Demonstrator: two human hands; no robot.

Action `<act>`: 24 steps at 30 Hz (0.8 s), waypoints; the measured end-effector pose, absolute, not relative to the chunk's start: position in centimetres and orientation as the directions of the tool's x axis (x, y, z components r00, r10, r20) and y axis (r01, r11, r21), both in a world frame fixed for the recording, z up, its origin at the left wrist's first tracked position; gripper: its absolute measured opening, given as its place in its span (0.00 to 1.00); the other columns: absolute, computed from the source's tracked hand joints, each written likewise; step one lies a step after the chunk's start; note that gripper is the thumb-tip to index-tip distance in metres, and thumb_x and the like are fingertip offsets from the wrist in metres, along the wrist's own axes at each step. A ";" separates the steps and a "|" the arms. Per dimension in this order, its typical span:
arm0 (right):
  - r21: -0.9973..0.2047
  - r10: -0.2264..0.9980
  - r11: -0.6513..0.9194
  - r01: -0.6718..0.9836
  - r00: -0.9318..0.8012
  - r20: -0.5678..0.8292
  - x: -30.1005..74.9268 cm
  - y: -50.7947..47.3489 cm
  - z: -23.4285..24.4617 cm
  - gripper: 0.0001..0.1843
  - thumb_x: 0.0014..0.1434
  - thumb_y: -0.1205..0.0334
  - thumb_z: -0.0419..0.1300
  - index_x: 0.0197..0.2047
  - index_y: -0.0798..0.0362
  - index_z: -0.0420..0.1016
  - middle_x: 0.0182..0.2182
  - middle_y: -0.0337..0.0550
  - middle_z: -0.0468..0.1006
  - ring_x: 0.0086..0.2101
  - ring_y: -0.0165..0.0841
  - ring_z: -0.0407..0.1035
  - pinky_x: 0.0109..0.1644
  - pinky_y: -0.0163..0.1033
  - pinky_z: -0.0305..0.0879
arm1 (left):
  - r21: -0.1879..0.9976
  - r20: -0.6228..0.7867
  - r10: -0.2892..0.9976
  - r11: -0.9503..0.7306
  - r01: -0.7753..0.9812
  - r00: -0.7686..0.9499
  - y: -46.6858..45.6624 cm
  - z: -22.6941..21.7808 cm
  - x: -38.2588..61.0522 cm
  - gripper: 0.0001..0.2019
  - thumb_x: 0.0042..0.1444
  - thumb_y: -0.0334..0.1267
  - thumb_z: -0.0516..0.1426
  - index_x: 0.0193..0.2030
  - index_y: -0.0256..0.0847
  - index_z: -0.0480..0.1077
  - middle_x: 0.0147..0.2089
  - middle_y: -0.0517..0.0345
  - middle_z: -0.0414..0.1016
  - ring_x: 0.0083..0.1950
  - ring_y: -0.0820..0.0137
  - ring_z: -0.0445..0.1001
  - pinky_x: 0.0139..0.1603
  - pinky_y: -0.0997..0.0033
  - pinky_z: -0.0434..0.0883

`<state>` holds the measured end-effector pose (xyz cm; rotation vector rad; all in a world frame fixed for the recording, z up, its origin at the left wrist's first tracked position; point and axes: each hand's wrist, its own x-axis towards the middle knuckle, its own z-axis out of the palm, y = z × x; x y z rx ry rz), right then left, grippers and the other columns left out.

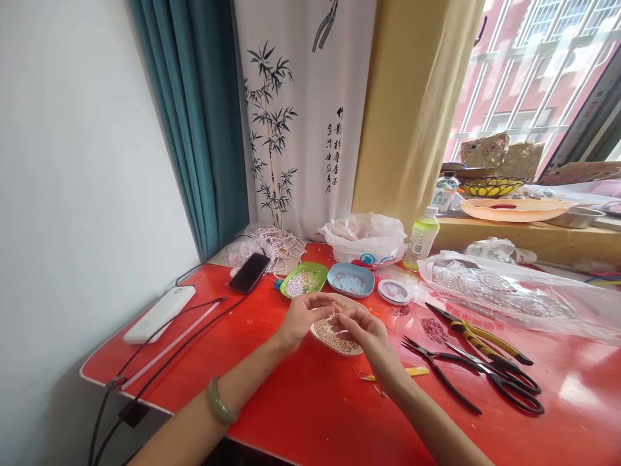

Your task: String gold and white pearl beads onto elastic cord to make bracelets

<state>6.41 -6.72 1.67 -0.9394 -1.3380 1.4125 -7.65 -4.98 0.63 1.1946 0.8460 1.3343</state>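
Note:
Both my hands hover over a white dish (324,339) of small golden beads on the red table (301,408). My left hand (303,316) has its fingers curled in a pinch above the dish's far rim. My right hand (365,330) pinches close beside it, fingertips almost meeting the left's. Whatever they hold is too small to make out. A green bangle (220,404) sits on my left wrist.
Behind the dish stand a green dish (303,280) and a blue dish (350,279) of beads, a round spool (394,292) and a phone (249,272). Pliers (480,336) and scissors (504,382) lie to the right, plastic bags (509,294) and a bottle (421,238) beyond.

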 end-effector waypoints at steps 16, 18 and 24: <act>-0.992 0.989 0.043 -0.120 -0.133 0.059 7.8 -4.2 0.2 0.15 0.43 0.51 0.62 0.24 0.57 0.71 0.22 0.39 0.73 0.23 0.25 0.65 0.28 0.31 0.59 | 0.487 0.294 0.914 -0.394 0.779 0.279 -3.2 -1.0 -10.1 0.08 0.47 0.33 0.54 0.31 0.44 0.73 0.34 0.56 0.73 0.44 0.64 0.62 0.39 0.71 0.60; -0.993 0.991 0.033 -0.117 -0.128 0.048 7.9 -4.1 0.1 0.15 0.42 0.52 0.62 0.24 0.56 0.71 0.22 0.39 0.73 0.23 0.26 0.64 0.28 0.31 0.59 | 0.443 0.275 0.909 -0.410 0.797 0.314 -3.0 -1.4 -10.1 0.08 0.46 0.33 0.54 0.31 0.44 0.73 0.33 0.56 0.73 0.44 0.64 0.61 0.38 0.71 0.60; -0.995 0.989 0.031 -0.097 -0.138 0.045 7.9 -4.1 0.4 0.15 0.42 0.51 0.62 0.24 0.56 0.71 0.22 0.40 0.73 0.24 0.27 0.65 0.28 0.32 0.60 | 0.442 0.245 0.912 -0.407 0.799 0.329 -2.5 -2.0 -10.2 0.10 0.43 0.30 0.54 0.31 0.45 0.73 0.31 0.56 0.72 0.43 0.63 0.61 0.37 0.71 0.60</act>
